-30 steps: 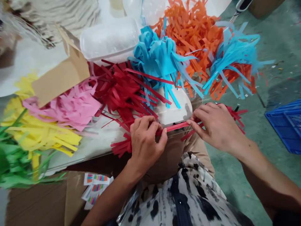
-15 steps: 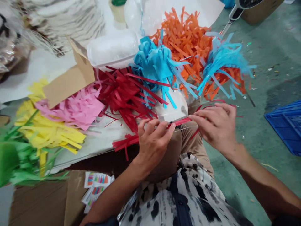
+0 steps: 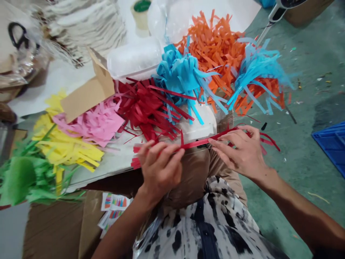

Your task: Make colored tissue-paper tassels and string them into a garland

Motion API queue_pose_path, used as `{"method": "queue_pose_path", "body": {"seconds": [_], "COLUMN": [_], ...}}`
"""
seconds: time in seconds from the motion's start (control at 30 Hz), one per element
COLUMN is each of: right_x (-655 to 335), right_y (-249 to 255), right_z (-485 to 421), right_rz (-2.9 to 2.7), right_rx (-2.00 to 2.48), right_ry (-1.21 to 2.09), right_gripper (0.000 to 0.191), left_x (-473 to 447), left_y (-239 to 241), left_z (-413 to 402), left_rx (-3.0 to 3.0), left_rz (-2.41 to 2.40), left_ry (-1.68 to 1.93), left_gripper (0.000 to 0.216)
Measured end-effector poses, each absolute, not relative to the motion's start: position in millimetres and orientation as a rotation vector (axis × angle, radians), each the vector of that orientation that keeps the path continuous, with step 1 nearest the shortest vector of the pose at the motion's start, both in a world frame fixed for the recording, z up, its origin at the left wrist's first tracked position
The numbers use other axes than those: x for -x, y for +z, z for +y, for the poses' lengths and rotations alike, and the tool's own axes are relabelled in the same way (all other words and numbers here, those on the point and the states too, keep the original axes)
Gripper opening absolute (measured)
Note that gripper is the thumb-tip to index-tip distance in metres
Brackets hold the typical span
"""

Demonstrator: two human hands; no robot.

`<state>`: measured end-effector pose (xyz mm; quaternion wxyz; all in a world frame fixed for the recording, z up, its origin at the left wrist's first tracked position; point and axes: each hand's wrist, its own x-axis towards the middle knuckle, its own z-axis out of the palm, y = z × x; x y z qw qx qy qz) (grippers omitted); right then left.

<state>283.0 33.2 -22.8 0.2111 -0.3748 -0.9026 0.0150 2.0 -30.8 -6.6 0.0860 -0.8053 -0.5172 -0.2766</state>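
Note:
A fringed red paper tassel (image 3: pixel 196 144) stretches across the near edge of the table, its middle twisted narrow and loose strips fanning out at both ends. My left hand (image 3: pixel 161 165) is closed on its left part, fingers curled over the top. On the right part, my right hand (image 3: pixel 241 151) pinches the paper between thumb and fingers. Just behind lies a heap of red tassels (image 3: pixel 142 108), with blue tassels (image 3: pixel 180 72) to its right and pink tassels (image 3: pixel 94 124) to its left. The fingertips of my left hand are partly blurred.
Orange tassels (image 3: pixel 212 46) lie at the back right; yellow (image 3: pixel 72 151) and green tassels (image 3: pixel 24 176) are at the left. A white plastic container (image 3: pixel 134 59), a cardboard flap (image 3: pixel 86 97) and a tape roll (image 3: pixel 141 18) stand behind. A blue crate (image 3: pixel 332 144) is on the floor.
My hands have moved apart along the red tassel, the left one shifting left and down. More of its narrow middle now shows between them. The view has shifted slightly.

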Motion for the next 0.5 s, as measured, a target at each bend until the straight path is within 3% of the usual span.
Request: {"method": "queue_pose_path", "body": {"seconds": [0.2, 0.5], "right_x": [-282.6, -294.1], "right_y": [-26.5, -27.0], "right_z": [31.7, 49.0], "right_rz": [-2.484, -2.463], "right_rx": [0.991, 0.934], "right_ry": [-0.010, 0.321], "right_gripper": [0.021, 0.017], "left_x": [-41.7, -25.5], "left_y": [-25.2, -21.7], "left_z": [-16.1, 0.0], "left_rx": [2.600, 2.666], "left_rz": [-1.578, -1.500], "left_ry": [-0.859, -0.829], "left_gripper": [0.026, 0.018]}}
